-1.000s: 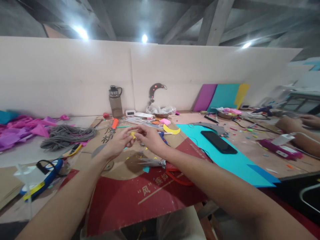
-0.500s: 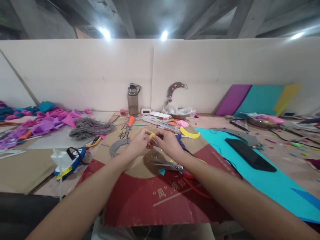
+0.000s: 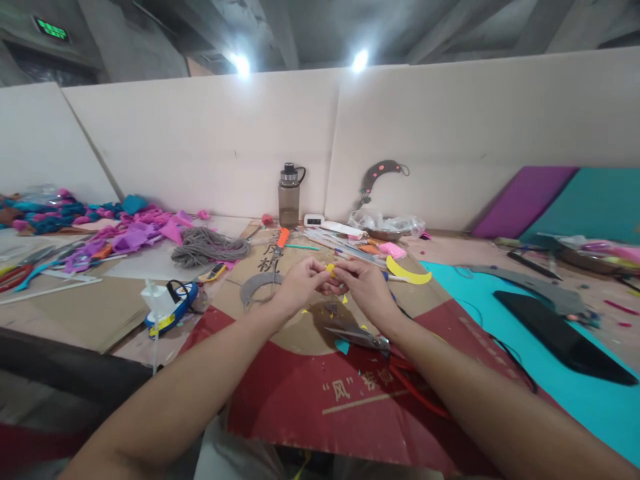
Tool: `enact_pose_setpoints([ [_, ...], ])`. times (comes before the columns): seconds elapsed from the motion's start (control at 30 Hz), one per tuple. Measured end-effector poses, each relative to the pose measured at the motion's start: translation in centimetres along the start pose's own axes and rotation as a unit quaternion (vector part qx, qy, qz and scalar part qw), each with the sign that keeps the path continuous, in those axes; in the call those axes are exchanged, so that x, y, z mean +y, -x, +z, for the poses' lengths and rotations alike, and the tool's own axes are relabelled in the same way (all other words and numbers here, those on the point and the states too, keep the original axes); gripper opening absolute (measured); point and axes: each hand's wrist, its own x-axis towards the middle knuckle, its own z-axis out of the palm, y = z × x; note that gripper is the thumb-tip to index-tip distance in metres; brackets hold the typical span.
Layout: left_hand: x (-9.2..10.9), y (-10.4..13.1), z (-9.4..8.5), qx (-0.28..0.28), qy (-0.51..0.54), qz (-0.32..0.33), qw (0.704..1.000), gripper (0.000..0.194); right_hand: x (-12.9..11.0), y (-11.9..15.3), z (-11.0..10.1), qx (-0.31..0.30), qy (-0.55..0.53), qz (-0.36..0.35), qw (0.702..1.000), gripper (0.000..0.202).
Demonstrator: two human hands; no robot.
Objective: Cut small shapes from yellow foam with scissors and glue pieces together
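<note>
Above the cardboard sheet (image 3: 280, 407), my left hand (image 3: 306, 283) and my right hand (image 3: 369, 288) meet, fingers closed. A small yellow piece (image 3: 331, 269) shows between their fingertips, pinched from both sides; its material is hard to make out. Under my right forearm lie scissors (image 3: 367, 339) with red handles, partly hidden by the arm. Yellow snippets (image 3: 345, 300) and a teal scrap (image 3: 343, 346) are scattered below the hands. A yellow crescent (image 3: 409, 272) rests just beyond my right hand. Left of the left hand is a grey crescent (image 3: 255, 291).
A bottle (image 3: 289, 200) stands at the back near the wall panel. Grey cord (image 3: 210, 245) and a blue power strip (image 3: 173, 310) lie to the left. On the right, a black phone (image 3: 563, 337) rests on a turquoise sheet (image 3: 500, 313). An orange-handled cutter (image 3: 283, 239) sits behind the hands.
The camera view has turned to the left, so the table and the hands appear farther right. Both hands still pinch the yellow piece, with only slight finger movement.
</note>
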Motion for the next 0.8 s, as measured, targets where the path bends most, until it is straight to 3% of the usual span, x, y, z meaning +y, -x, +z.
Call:
enact_pose_setpoints([
  [0.17, 0.6, 0.0, -0.5, -0.020, 0.092, -0.034, 0.995, 0.034, -0.3, 0.2, -0.1, -0.001, -0.094, 0.001, 0.996, 0.032],
  [0.3, 1.2, -0.1, -1.3, -0.082, 0.120, -0.061, 0.988, 0.030, -0.7, 0.3, -0.4, -0.070, -0.155, -0.035, 0.985, 0.049],
  [0.4, 1.4, -0.1, -1.6, -0.115, 0.125, -0.074, 0.983, 0.027, -1.0, 0.4, -0.8, -0.107, -0.142, -0.052, 0.983, 0.044],
  [0.63, 1.4, 0.0, -1.5, -0.115, 0.146, -0.083, 0.979, 0.023, -1.1, 0.4, -0.9, -0.096, -0.099, -0.056, 0.989, 0.035],
  [0.8, 1.4, -0.1, -2.2, -0.129, 0.115, -0.117, 0.978, 0.022, -0.8, 0.7, -0.7, -0.121, -0.107, -0.059, 0.985, 0.033],
])
